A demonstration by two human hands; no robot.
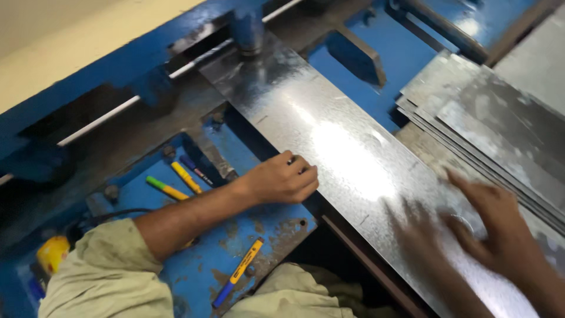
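The long metal sheet (329, 135) looks thin, stiff, slick and sharp-edged. The left hand (285, 179) pinches its near-left edge; the right hand (494, 224) lies flat, spread on top.

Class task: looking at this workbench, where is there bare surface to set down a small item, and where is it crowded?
Free: the blue shelf between the left hand and the lone marker; the long metal sheet beyond both hands. Crowded: the stacked sheets by the right hand, and the marker cluster.
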